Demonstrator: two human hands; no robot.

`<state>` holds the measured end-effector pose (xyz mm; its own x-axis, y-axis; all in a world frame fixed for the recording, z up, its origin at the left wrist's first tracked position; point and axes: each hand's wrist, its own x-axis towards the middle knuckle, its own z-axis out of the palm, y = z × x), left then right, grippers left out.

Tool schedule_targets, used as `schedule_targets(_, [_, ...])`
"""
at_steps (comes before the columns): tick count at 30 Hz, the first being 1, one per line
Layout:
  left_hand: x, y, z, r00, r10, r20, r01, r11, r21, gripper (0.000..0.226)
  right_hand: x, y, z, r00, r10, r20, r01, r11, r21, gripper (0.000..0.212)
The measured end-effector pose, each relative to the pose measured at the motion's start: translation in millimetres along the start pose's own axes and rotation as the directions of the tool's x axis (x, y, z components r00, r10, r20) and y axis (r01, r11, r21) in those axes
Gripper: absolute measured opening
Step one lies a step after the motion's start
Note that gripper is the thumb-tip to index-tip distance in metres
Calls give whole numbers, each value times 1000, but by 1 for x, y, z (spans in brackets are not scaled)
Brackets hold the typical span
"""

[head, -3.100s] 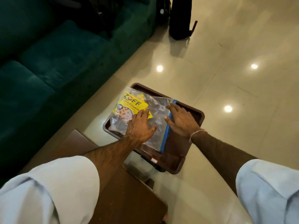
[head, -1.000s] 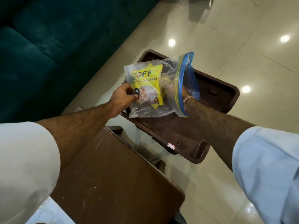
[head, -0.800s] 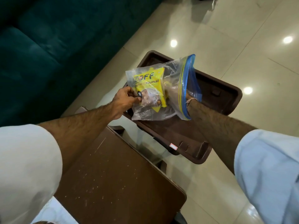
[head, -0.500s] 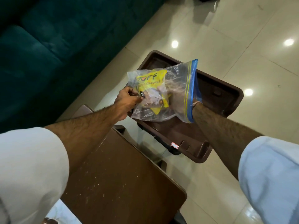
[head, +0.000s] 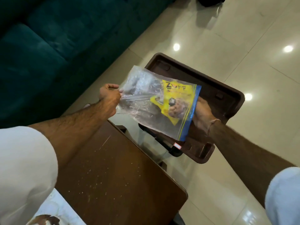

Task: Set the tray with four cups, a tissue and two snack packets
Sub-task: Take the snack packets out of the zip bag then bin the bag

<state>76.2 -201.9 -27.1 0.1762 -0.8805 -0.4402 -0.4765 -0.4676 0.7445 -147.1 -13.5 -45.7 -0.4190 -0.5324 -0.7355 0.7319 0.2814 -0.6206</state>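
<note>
A clear zip bag (head: 146, 101) with a blue seal strip hangs in the air above a dark brown tray (head: 227, 95). My left hand (head: 109, 98) pinches the bag's closed bottom end. My right hand (head: 203, 111) is at the bag's blue mouth and grips the yellow snack packet (head: 177, 99), which lies at that mouth end inside the plastic. The tray rests on a glass table top and its visible floor is bare. No cups or tissue are in view.
A dark wooden table panel (head: 116, 172) lies below my left arm, with the glass top (head: 186, 176) beside it. A teal sofa (head: 48, 46) fills the left. Glossy beige floor tiles spread to the right. A dark bag (head: 211, 0) stands at the top edge.
The bag has swung from upright to nearly flat. My right hand has drawn back out of the bag, and the yellow packet has slid to the blue mouth end.
</note>
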Motion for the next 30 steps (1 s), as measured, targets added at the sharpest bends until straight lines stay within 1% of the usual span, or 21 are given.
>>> schedule_targets(1, [-1, 2, -5, 1000, 3, -31, -3, 1000, 12, 29, -5, -3, -6, 995, -62, -83, 53, 992, -111, 33])
schedule_targets(2, [-4, 2, -10, 999, 6, -38, -5, 1000, 21, 23, -7, -2, -16, 986, -118, -120, 95, 978, -188, 35])
schedule_targets(3, [-7, 1, -13, 1000, 19, 4, -19, 999, 30, 17, -9, 0, -25, 982, -151, -116, 123, 968, -220, 35])
schedule_targets(4, [-13, 1, -15, 996, 21, 86, -26, 998, 52, 22, -10, 1, -33, 977, -167, -131, 135, 965, -223, 33])
schedule_targets(6, [-22, -2, -16, 962, -20, 272, -35, 980, 195, 39, -8, 4, -42, 979, -139, -147, 110, 975, -191, 25])
schedule_targets(7, [-25, -3, -18, 944, -54, 326, -37, 964, 265, 37, -4, 5, -46, 979, -125, -163, 95, 979, -178, 25])
schedule_targets(8, [-24, -5, -18, 937, -88, 339, -20, 953, 304, 29, -3, 4, -44, 973, -145, -182, 105, 972, -211, 26])
schedule_targets(10, [-21, -2, -20, 958, -87, 272, 17, 967, 253, 17, 0, 4, -43, 934, -246, -260, 151, 929, -338, 29])
schedule_targets(12, [-18, 7, -23, 992, -39, 119, 17, 983, 180, 8, 1, 2, -38, 892, -314, -325, 159, 891, -425, 37])
schedule_targets(14, [-16, 19, -32, 999, 26, -26, -22, 989, 144, 4, -4, 3, -36, 844, -361, -397, 115, 844, -524, 40])
schedule_targets(16, [-15, 29, -42, 991, 60, -117, -42, 988, 145, 3, -10, 2, -36, 808, -368, -460, 42, 815, -578, 42])
schedule_targets(19, [-9, 39, -61, 987, 127, -95, -115, 986, 120, 9, -12, -1, -32, 802, -343, -489, -22, 802, -597, 46])
schedule_targets(21, [-12, 50, -78, 978, 207, -29, -203, 975, 89, 15, -16, -13, -16, 754, -422, -503, -62, 717, -694, 52])
schedule_targets(22, [-13, 57, -86, 971, 241, 11, -241, 969, 47, 18, -20, -22, -4, 717, -506, -479, -46, 651, -757, 53])
schedule_targets(23, [-16, 64, -93, 962, 268, 58, -269, 963, 10, 19, -27, -30, 10, 684, -608, -403, 44, 585, -810, 53])
schedule_targets(25, [-22, 82, -106, 935, 323, 148, -324, 946, -18, 21, -37, -45, 46, 654, -747, -119, 360, 446, -819, 53])
schedule_targets(26, [-25, 91, -113, 917, 344, 201, -347, 938, -20, 24, -39, -51, 64, 677, -734, 54, 502, 406, -764, 58])
schedule_targets(27, [-28, 102, -120, 896, 363, 255, -369, 929, -27, 28, -39, -58, 84, 728, -648, 224, 587, 420, -693, 70])
schedule_targets(28, [-33, 112, -128, 872, 376, 313, -385, 922, -34, 31, -40, -67, 102, 776, -511, 368, 609, 460, -645, 86])
schedule_targets(29, [-39, 123, -138, 845, 388, 369, -401, 915, -44, 33, -41, -76, 121, 801, -368, 472, 599, 471, -648, 102])
schedule_targets(30, [-45, 135, -149, 816, 401, 416, -419, 906, -51, 33, -45, -86, 140, 798, -254, 546, 598, 446, -666, 113])
